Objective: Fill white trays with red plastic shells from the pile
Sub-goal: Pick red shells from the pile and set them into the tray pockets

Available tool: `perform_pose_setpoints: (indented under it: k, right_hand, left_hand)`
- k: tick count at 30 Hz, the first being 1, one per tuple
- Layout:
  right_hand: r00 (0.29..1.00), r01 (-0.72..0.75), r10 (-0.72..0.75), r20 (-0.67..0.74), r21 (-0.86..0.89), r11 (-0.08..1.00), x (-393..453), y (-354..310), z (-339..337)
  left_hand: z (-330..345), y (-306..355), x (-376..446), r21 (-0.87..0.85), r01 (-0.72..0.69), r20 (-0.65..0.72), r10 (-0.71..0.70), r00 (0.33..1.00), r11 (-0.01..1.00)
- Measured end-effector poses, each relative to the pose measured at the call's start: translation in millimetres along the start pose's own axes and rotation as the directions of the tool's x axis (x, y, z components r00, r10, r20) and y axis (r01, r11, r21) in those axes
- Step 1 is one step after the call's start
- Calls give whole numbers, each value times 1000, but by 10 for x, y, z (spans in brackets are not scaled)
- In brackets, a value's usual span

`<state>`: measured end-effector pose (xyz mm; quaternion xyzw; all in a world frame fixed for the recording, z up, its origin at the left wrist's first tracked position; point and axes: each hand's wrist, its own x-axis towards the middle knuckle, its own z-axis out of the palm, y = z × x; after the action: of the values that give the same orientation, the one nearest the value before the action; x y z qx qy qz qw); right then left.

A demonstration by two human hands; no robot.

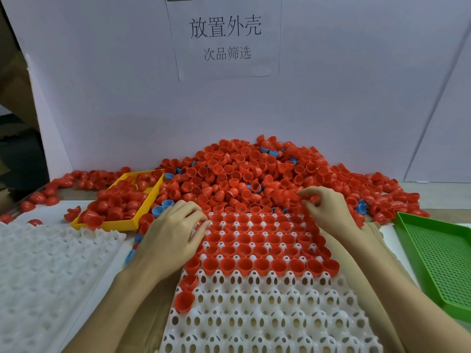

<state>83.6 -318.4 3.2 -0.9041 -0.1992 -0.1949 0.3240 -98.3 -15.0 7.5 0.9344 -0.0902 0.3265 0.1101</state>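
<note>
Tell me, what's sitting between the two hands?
In the head view, rows of red shells seated in the white tray fill the stretch between the left hand and right hand.

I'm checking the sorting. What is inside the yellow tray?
The yellow tray holds loose red shells, heaped mostly toward its near end; a patch of perforated floor shows near the far end. Whatever lies under the heap is covered.
</note>
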Motion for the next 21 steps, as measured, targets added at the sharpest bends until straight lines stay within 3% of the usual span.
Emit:
perform_pose_setpoints:
  k: [3, 10, 15, 21]
  right_hand:
    - [994, -13, 16, -110, 28, 1000, 80, 45, -40]
    - [966, -115, 134, -221, 96, 989, 199, 157, -127]
    - [929, -242, 296, -223, 241, 940, 196, 285, -184]
    - [886, -266, 379, -266, 379, 886, 145, 346, -253]
  left_hand:
    - [-6, 3, -3, 0, 10, 15, -10, 1000, 1000]
    - [-22, 2, 1, 2, 24, 23, -24, 999, 1000]
    - [-37, 17, 4, 9, 21, 35, -21, 999, 1000]
    - [-68, 32, 12, 19, 23, 27, -24, 999, 1000]
